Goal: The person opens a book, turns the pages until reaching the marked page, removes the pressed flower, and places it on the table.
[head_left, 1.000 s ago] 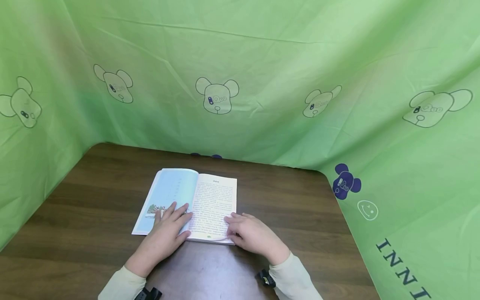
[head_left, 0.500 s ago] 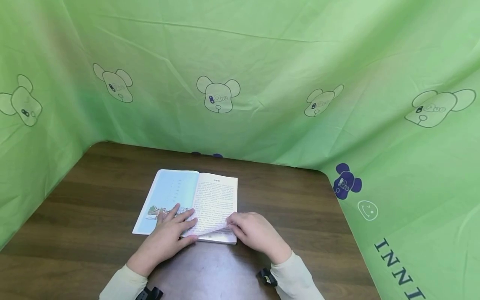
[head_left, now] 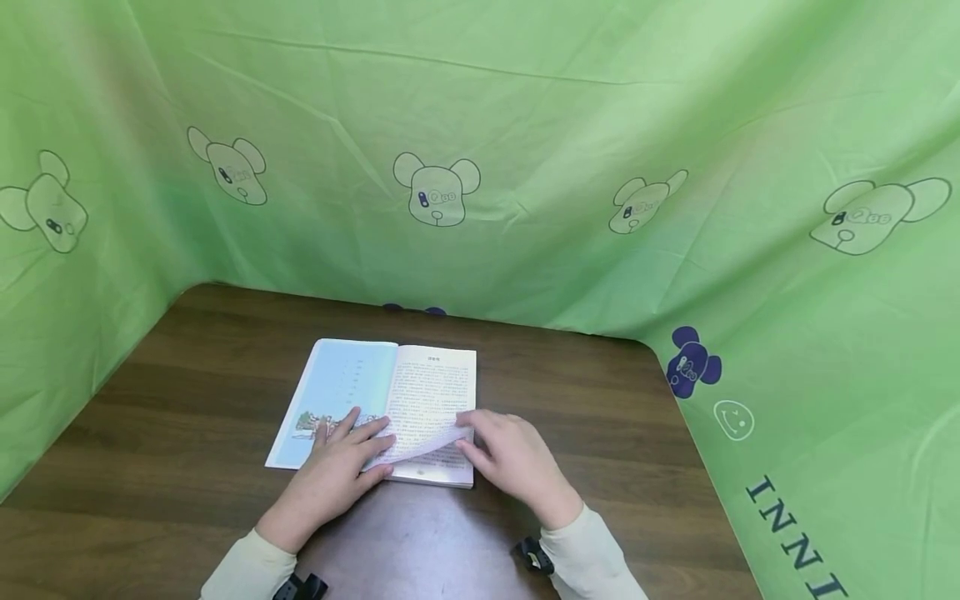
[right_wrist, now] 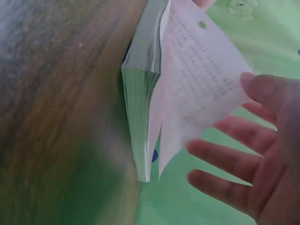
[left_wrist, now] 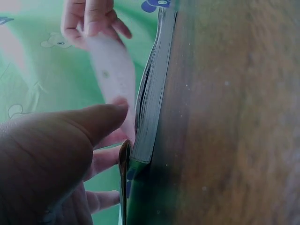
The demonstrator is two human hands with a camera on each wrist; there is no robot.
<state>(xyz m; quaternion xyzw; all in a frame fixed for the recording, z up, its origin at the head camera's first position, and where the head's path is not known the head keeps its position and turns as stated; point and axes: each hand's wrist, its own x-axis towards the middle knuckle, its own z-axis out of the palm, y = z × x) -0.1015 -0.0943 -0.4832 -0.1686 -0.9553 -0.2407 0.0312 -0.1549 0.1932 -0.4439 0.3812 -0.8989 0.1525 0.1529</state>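
An open book (head_left: 435, 379) lies on the wooden table, with a pale blue illustrated page on its left and printed text on its right. My left hand (head_left: 337, 475) rests with spread fingers across the lower blue page and the fold. With thumb and fingers, my right hand (head_left: 517, 458) pinches the lower right corner of a page (right_wrist: 201, 70), which is lifted and curls up from the stack. In the right wrist view the thumb (right_wrist: 255, 86) presses that corner. Under it, more printed text shows in the head view.
The brown wooden table (head_left: 600, 417) extends around the book on all sides. A green curtain (head_left: 525, 100) printed with bear heads stands behind and along both sides of it. Black wrist devices (head_left: 534, 554) sit at the sleeves.
My right hand has taken the lower right corner of the page and raised it up and away, uncovering the page below. The left hand has shifted slightly right, then stayed on the book.
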